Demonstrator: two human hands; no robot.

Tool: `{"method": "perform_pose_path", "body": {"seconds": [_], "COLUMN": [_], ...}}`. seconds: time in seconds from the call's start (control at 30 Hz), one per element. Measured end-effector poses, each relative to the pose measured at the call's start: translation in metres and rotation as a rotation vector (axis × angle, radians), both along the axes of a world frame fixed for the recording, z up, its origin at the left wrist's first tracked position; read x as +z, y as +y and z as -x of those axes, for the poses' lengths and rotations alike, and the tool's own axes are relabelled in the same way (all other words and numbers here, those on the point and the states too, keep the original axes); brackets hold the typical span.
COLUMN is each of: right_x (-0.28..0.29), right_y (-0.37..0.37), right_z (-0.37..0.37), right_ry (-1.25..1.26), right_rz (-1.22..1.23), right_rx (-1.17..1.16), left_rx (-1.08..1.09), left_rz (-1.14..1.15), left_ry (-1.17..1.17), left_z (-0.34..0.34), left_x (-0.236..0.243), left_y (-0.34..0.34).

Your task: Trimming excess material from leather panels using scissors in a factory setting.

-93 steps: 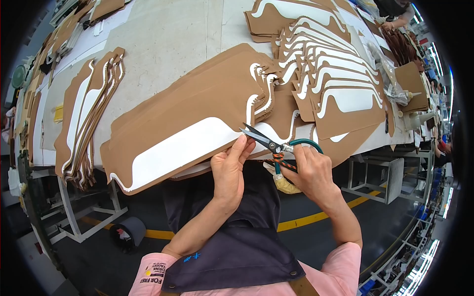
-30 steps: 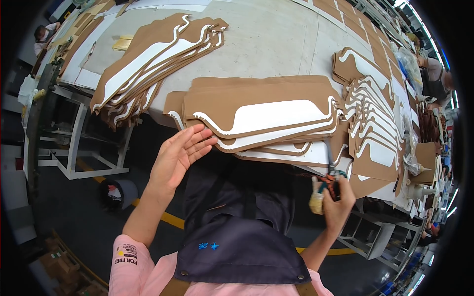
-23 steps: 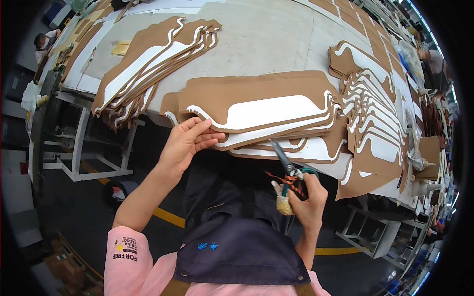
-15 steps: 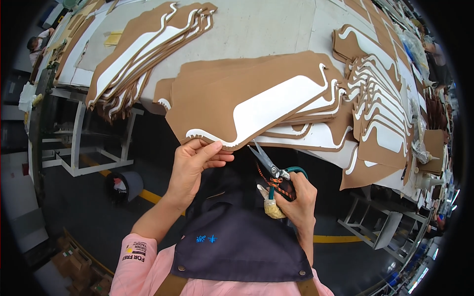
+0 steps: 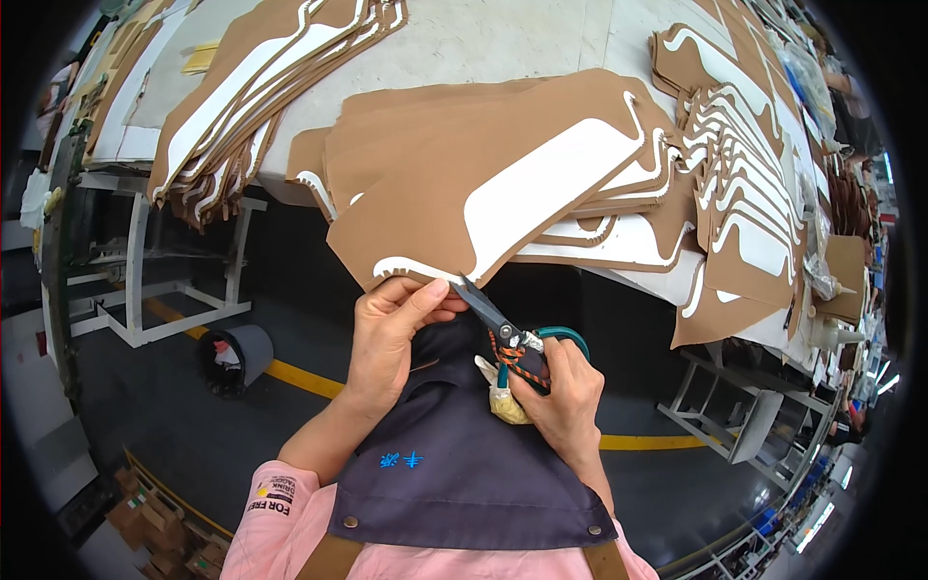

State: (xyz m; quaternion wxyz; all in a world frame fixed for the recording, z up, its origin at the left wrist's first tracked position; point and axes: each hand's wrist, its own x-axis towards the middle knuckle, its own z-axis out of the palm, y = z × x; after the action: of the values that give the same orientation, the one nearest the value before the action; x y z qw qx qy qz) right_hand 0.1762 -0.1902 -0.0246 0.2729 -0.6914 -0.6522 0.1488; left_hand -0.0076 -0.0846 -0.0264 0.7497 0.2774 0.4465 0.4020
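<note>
A flat brown sheet piece [image 5: 401, 203] with a white shaped patch lies on top of a stack and sticks out over the table's near edge. Its near edge is pinched between thumb and fingers of my left hand [image 5: 391, 324], beside a row of small notches in the curved border. My right hand [image 5: 563, 391] grips scissors [image 5: 503, 327] with green handles, orange-and-black cord and yellowish wrapping. Their blades are nearly closed, and the tips meet the sheet's edge just right of my left fingertips. Whether they cut into it I cannot tell.
More brown-and-white pieces lie stacked at the left [image 5: 242, 97] and fanned out at the right [image 5: 744, 193] of the pale table [image 5: 503, 48]. A dark bin [image 5: 253, 350] stands on the floor below left. Cardboard boxes [image 5: 145, 517] sit farther down.
The scissors have moved left to the sheet's edge, and their blades have come closer together. My left hand keeps its pinch on the sheet. The whole view has shifted slightly.
</note>
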Motion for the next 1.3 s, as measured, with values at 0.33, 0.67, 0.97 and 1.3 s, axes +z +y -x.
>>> {"method": "perform_pose_path", "body": {"seconds": [0.33,0.67,0.97,1.3], "right_x": [0.023,0.018,0.021,0.022], "right_y": [-0.046,-0.051,-0.053,-0.058], "right_z": [0.004,0.001,-0.004,-0.008], "right_ry": [-0.168,-0.034,-0.109,-0.085], "right_rz": [0.103,0.025,0.056,0.143], "right_rx": [-0.329,-0.4,-0.462,-0.411], "left_rx": [-0.002,0.006,-0.021,-0.011], "left_rz": [0.146,0.109,0.176,0.111], "left_ry": [-0.352,-0.434,-0.439,-0.369], "left_z": [-0.061,-0.084,-0.096,-0.097], "left_x": [-0.027,-0.032,-0.025,-0.028], "left_y": [-0.037,-0.045,-0.051,-0.052]}}
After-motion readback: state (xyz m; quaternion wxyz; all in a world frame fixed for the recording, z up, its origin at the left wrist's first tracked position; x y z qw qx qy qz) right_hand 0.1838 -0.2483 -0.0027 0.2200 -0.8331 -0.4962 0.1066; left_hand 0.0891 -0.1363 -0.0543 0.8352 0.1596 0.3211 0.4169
